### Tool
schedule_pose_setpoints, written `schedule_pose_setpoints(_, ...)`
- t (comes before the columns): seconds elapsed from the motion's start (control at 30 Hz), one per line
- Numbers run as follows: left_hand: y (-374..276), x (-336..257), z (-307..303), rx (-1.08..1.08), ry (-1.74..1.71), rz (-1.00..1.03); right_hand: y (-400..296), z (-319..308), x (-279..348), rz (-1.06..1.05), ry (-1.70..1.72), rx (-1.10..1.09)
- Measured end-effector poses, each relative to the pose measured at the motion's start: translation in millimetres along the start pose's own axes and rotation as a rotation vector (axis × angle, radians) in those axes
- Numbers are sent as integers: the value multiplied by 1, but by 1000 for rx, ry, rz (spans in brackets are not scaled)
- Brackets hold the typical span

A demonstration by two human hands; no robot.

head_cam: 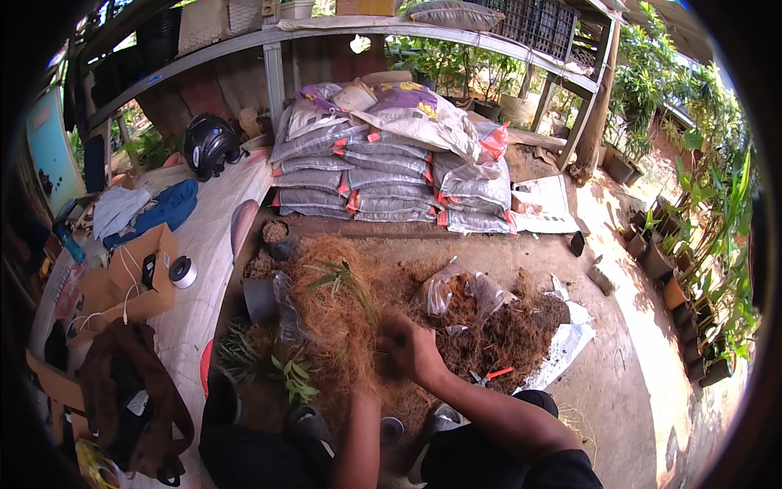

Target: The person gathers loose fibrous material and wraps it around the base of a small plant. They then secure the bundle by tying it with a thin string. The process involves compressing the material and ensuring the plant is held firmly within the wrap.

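Note:
My right hand [412,348] is bent with its fingers curled in against brown coconut fibre [333,299], beside the lower stems of a green leafy cutting [342,276]. What its fingertips grip is hard to make out. The cutting leans up and left over the fibre heap. My left forearm reaches up from below into the fibre, which covers the left hand. To the right of my hands, darker fibre and potting matter [513,342] lies spread beside a clear plastic bag [441,286]. Red-handled pruning shears [490,376] rest at the near edge of that pile.
Stacked filled sacks [391,177] stand against the back. A dark plastic pot [260,301] lies left of the fibre, near loose leafy cuttings [295,376]. A covered platform [214,244] at left carries a helmet [211,147], cardboard box [137,275] and brown bag [131,397]. Potted plants [672,287] line the right.

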State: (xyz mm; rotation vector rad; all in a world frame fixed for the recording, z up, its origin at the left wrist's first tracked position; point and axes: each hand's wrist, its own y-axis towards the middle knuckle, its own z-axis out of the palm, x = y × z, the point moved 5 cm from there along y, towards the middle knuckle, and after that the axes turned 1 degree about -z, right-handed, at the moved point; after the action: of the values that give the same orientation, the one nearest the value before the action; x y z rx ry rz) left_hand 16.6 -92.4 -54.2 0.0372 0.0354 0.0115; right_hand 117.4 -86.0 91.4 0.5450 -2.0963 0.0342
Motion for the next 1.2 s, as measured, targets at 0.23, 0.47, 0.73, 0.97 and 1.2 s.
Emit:
schedule_pose_setpoints(0.23,0,9,6,58,43,-24,-2,-7,6,-169,-215,-100)
schedule_pose_setpoints(0.47,-3,-12,1,62,57,48,-20,-2,41,-391,-418,-85)
schedule_pose_setpoints(0.73,-7,-18,3,57,63,65,-27,16,28,-483,-461,-86)
schedule_pose_setpoints(0.97,-9,-24,3,68,60,96,-31,23,38,-510,-480,-124)
schedule_pose_setpoints(1.2,-9,-60,6,146,138,264,-28,6,28,-425,-106,-17)
